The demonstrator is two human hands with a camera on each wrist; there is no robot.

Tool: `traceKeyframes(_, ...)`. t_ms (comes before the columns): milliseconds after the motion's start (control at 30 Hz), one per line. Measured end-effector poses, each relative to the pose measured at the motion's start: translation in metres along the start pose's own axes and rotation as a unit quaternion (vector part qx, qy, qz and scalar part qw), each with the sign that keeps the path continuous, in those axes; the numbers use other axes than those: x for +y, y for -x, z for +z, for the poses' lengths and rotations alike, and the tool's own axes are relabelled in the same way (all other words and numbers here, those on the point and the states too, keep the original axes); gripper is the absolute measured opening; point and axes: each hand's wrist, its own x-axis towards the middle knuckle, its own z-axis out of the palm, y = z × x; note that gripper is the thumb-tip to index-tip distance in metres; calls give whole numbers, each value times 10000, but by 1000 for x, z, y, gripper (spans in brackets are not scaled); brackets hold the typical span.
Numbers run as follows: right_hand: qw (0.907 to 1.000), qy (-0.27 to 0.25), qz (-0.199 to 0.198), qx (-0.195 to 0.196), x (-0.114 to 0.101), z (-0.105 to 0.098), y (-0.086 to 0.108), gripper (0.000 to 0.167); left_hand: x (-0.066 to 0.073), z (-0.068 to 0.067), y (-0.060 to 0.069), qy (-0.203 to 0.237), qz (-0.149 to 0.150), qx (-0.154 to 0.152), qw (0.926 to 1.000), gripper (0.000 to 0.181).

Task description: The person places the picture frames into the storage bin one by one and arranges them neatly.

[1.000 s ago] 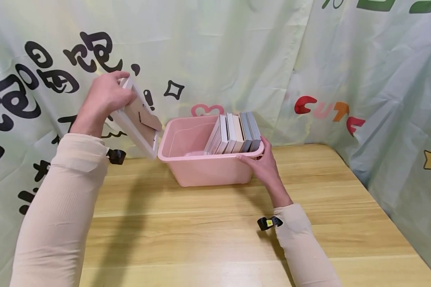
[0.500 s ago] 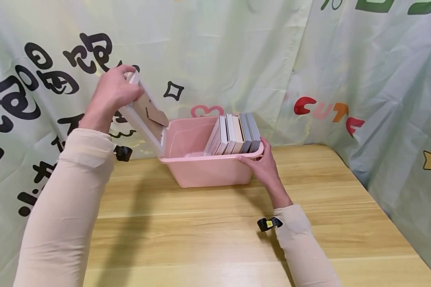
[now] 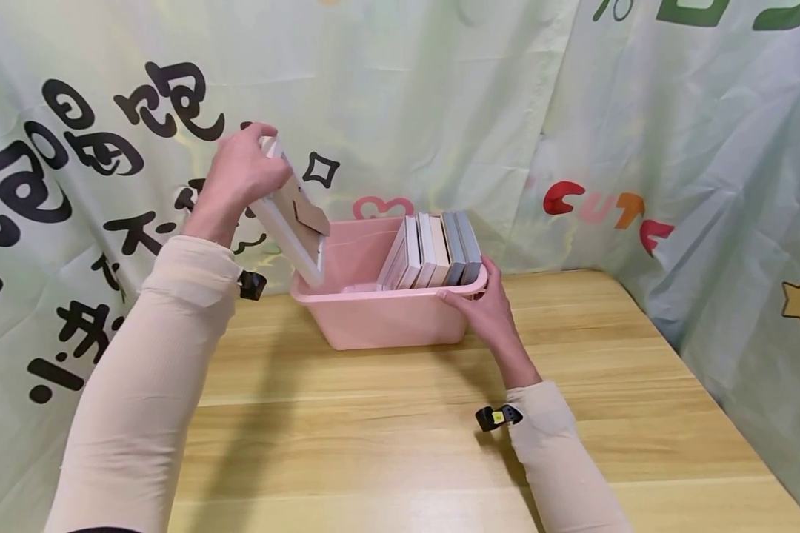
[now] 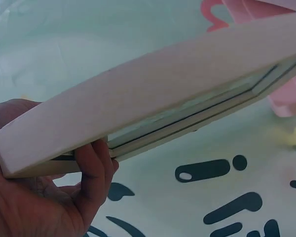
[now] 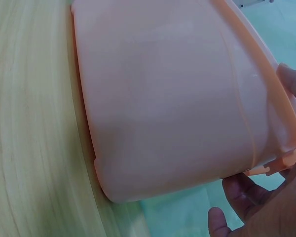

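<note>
My left hand (image 3: 245,166) grips one end of a white picture frame (image 3: 287,231), which hangs tilted with its brown backing and stand toward the right. Its lower end is over the left rim of a pink plastic bin (image 3: 387,318). In the left wrist view the fingers curl round the end of the picture frame (image 4: 148,89). At the bin's right front corner my right hand (image 3: 492,311) holds the rim, thumb in front. Several picture frames (image 3: 433,252), white, cream and grey-blue, stand side by side in the bin's right half. The right wrist view shows the bin's outer wall (image 5: 163,103).
The bin stands on a wooden table (image 3: 387,429), near its back edge. Behind it hangs a pale printed curtain (image 3: 440,104) with black characters and coloured letters. Inside the bin, the left half shows bare pink wall and floor.
My left hand has moved right with the picture frame, bringing its lower end from left of the bin to over the rim. The right hand has stayed on the bin's corner.
</note>
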Motion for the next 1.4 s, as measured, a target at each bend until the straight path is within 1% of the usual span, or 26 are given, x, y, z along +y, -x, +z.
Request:
traceKeyframes(133, 10000, 45, 42, -14, -1, 0, 0, 112, 2, 4, -2, 28, -59, -22, 10000, 79)
traceKeyframes(367, 10000, 56, 61, 16, -2, 0, 0, 111, 6, 15, -4, 3, 39, 3, 10000, 72)
traceKeyframes(600, 9999, 71, 113, 10, -1, 1, 1, 110, 8, 31, -6, 5, 192, -42, 9998, 73)
traceKeyframes(767, 9999, 72, 119, 6, -1, 1, 1, 110, 8, 43, -7, -106, 269, -63, 9996, 71)
traceKeyframes(1000, 9999, 124, 87, 17, -1, 0, 0, 111, 8, 55, -8, -170, 250, -87, 9995, 68)
traceKeyframes(1133, 9999, 114, 111, 7, -1, 0, 0, 111, 7, 64, -10, -241, 289, -141, 9992, 67)
traceKeyframes(1300, 9999, 110, 103, 10, 0, 0, 1, 111, 4, 76, -13, -101, 179, -265, 9994, 68)
traceKeyframes(1400, 9999, 114, 82, 15, -1, 1, 1, 111, 3, 82, -14, -107, 217, -229, 9994, 67)
